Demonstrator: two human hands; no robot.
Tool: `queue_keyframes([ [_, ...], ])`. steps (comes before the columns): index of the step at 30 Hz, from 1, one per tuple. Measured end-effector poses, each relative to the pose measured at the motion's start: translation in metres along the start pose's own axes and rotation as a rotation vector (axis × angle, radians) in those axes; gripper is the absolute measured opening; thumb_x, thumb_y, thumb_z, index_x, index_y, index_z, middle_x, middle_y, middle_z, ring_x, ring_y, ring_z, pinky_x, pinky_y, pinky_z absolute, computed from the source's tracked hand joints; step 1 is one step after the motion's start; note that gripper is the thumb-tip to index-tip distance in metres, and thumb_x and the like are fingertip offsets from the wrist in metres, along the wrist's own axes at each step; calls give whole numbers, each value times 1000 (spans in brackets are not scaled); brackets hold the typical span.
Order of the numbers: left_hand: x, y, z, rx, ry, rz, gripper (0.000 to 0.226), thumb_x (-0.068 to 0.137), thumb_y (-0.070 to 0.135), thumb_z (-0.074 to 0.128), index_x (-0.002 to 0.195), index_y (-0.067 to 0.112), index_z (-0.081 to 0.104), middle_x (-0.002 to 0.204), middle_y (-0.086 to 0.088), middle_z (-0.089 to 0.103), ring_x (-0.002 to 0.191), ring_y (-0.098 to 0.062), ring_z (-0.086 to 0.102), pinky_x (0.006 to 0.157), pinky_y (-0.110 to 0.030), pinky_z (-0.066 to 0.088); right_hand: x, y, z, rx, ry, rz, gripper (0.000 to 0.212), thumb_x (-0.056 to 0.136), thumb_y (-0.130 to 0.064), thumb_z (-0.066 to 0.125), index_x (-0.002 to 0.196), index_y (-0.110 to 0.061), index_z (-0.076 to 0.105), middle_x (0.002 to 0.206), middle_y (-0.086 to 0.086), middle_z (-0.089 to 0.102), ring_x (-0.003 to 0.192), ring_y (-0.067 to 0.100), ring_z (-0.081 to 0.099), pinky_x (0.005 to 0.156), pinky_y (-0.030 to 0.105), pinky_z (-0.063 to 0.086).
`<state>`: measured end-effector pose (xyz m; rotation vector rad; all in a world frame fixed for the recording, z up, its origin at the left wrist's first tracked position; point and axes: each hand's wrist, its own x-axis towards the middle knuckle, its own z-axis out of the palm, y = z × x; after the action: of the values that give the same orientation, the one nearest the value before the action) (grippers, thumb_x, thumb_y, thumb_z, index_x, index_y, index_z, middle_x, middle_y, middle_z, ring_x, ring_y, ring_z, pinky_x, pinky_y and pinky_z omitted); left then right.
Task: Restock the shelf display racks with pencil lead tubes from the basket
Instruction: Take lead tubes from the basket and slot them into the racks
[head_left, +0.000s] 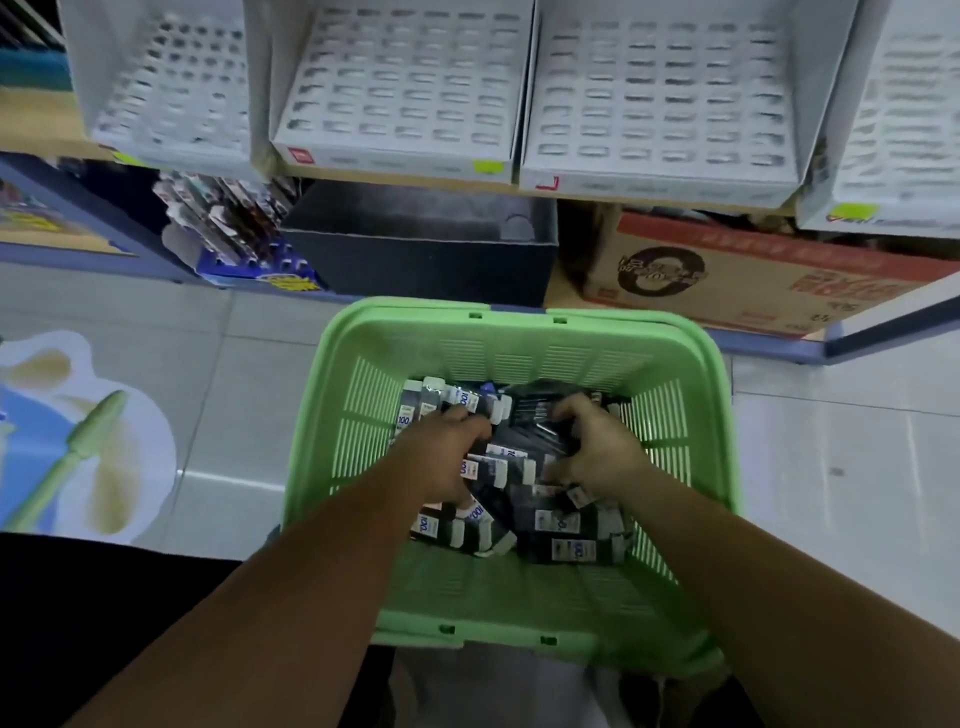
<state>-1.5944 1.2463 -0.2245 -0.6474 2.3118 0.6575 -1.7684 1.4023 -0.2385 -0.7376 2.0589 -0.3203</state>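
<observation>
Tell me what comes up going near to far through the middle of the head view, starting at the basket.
Green basket holding the pencil lead tubes → black box → white display rack.

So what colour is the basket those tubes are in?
The basket is light green, clearest in the head view.

Your basket (511, 332) sits before you, just in front of the shelf (395, 179), with the pencil lead tubes (566, 525) heaped in it. Your left hand (447, 457) reaches into the heap at left and your right hand (597, 447) at right, fingers curled among the tubes. Behind and above, the display racks (410, 83) stand side by side. Beneath them, a box (415, 244) sits left of a carton (753, 275).
</observation>
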Motion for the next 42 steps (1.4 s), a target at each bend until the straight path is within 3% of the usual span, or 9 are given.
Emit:
queue_keyframes([
  [4, -5, 1, 7, -105, 27, -22, 78, 65, 35, 96, 128, 28, 51, 126, 4, 55, 106, -20, 59, 86, -34, 52, 4, -2, -1, 181, 6, 115, 51, 77, -18, 90, 119, -19, 62, 119, 5, 60, 103, 22, 57, 89, 32, 50],
  [9, -9, 1, 21, -195, 50, -57, 52, 77, 38, 88, 104, 30, 44, 116, 0, 53, 95, -19, 58, 79, -32, 49, -2, -2, 2, 234, -98, 139, 64, 83, -20, 86, 140, -12, 57, 134, 8, 59, 114, 21, 55, 98, 30, 45],
  [14, -7, 13, 25, -137, 49, -23, 57, 88, 44, 76, 137, 25, 53, 135, -5, 57, 113, -25, 61, 96, -40, 52, -4, -3, -1, 322, -63, 157, 50, 79, -12, 88, 122, -10, 65, 116, 9, 66, 107, 28, 64, 96, 39, 52],
  [19, -4, 24, 20, -141, 67, -49, 37, 98, 39, 67, 131, 25, 57, 117, -4, 68, 101, -24, 66, 83, -33, 52, -4, -7, -9, 340, -53, 134, 30, 86, -11, 82, 107, -15, 61, 101, 3, 65, 97, 24, 64, 82, 33, 52],
  [27, -37, 31, -24, -382, 85, -135, 37, 104, 36, 57, 129, 11, 45, 118, -15, 63, 93, -25, 60, 77, -33, 48, -29, -54, -48, 49, -128, -13, 44, 105, -29, 53, 145, -14, 40, 132, 19, 61, 104, 29, 65, 72, 31, 51],
  [31, -72, 51, -66, -601, 87, -134, 45, 107, 41, 50, 144, 19, 36, 107, -8, 65, 81, -22, 75, 78, -41, 63, -77, -88, -94, -41, -115, -88, 47, 103, -32, 56, 146, -16, 43, 109, 16, 70, 78, 24, 69, 65, 38, 60],
  [34, -103, 74, -103, -626, 120, -75, 62, 109, 39, 49, 162, 26, 21, 123, -11, 65, 63, -9, 69, 63, -30, 59, -121, -101, -131, -29, -115, -130, 35, 101, -38, 62, 130, -18, 56, 88, 17, 72, 67, 27, 64, 58, 36, 55],
  [38, -131, 98, -154, -712, 344, -11, 22, 102, 27, 57, 119, 13, 56, 70, -3, 58, 41, -12, 47, 40, -22, 40, -179, -113, -176, 64, -111, -156, 14, 99, -27, 68, 109, -21, 60, 95, 13, 76, 63, 20, 59, 51, 27, 44],
  [42, -153, 132, -198, -794, 501, 45, 12, 88, 16, 73, 90, 11, 61, 51, 2, 50, 34, -14, 40, 37, -20, 33, -221, -127, -213, 97, -90, -177, 20, 93, -17, 73, 110, -16, 62, 89, 16, 73, 67, 24, 56, 48, 27, 42],
])
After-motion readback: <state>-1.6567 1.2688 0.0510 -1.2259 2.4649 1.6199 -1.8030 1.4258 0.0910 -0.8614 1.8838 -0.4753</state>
